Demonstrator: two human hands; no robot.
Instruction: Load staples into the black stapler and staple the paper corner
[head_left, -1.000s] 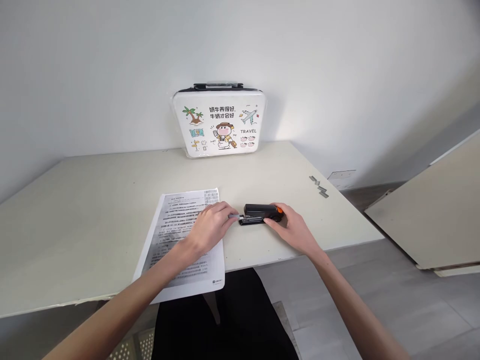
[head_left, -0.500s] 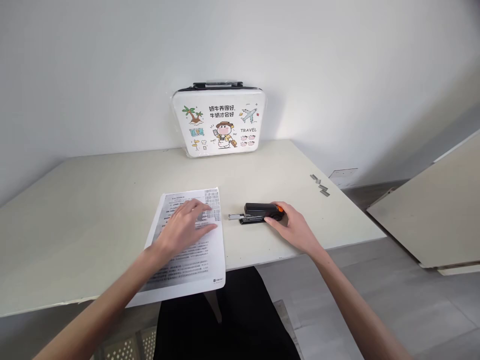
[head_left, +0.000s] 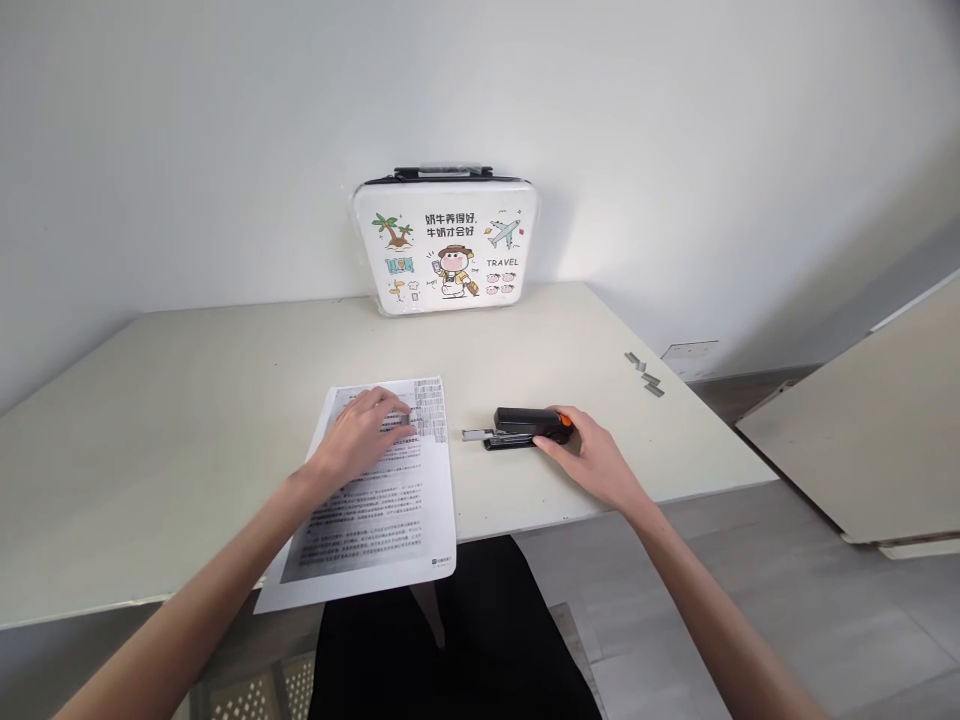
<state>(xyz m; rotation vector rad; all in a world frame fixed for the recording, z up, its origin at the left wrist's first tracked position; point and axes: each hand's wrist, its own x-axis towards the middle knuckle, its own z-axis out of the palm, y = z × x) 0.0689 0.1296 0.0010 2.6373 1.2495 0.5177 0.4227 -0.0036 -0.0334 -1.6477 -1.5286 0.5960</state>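
Observation:
My left hand (head_left: 367, 432) lies palm down on a printed sheet of paper (head_left: 375, 520), fingers spread and slightly bent. Dense rows of short dark marks (head_left: 430, 410) cover the sheet's upper right corner, just beyond my fingertips; I cannot tell whether they are print or staples. To the right of the paper, a black stapler (head_left: 523, 421) with an orange part at its back rests on the table. A metal piece sticks out of its front, toward the paper. My right hand (head_left: 592, 455) grips the stapler's rear end, thumb on the near side and fingers behind.
Several strips of staples (head_left: 646, 377) lie near the right edge of the pale table (head_left: 187, 430). A white cartoon case (head_left: 450, 250) with a black handle leans against the wall at the back. The paper's lower edge hangs over the front of the table.
My left hand has slid a little left and away from the marked corner, uncovering more of it. My right hand still holds the stapler in the same place; the view has shifted slightly.

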